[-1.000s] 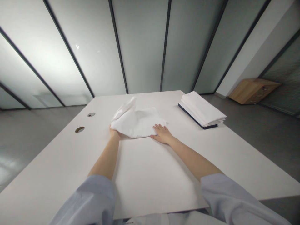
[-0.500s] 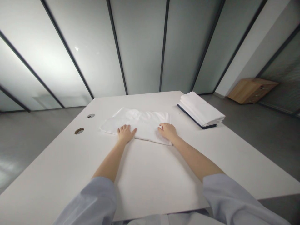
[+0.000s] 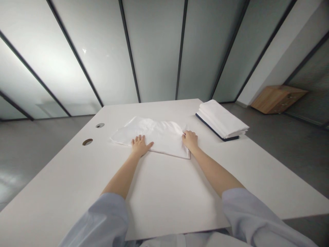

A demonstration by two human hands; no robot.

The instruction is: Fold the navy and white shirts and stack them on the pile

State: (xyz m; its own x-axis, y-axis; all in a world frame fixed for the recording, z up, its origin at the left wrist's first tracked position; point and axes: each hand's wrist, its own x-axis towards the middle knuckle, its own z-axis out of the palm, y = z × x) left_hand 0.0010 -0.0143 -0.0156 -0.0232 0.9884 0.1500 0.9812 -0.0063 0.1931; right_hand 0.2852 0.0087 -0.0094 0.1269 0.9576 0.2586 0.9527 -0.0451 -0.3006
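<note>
In the head view, a thin white cloth (image 3: 164, 135) with a slight sheen lies folded and a little wrinkled in the middle of the white table (image 3: 164, 192). Its exact kind does not show. My left hand (image 3: 140, 145) rests flat on the cloth's near edge, fingers spread and thumb out to the right. At the right end, my right hand (image 3: 190, 140) has its fingers curled and closed on the cloth's edge, where the fabric creases. Its fingertips are partly hidden.
A stack of folded white fabric (image 3: 222, 118) with a dark navy layer beneath stands at the table's right edge. Two round holes, a rear hole (image 3: 100, 125) and a nearer hole (image 3: 87, 142), are on the left. A wooden cabinet (image 3: 277, 99) stands on the floor behind.
My right hand has moved right and slightly away from me to the cloth's right edge, now gripping it. My left hand has stayed flat, shifting slightly right.
</note>
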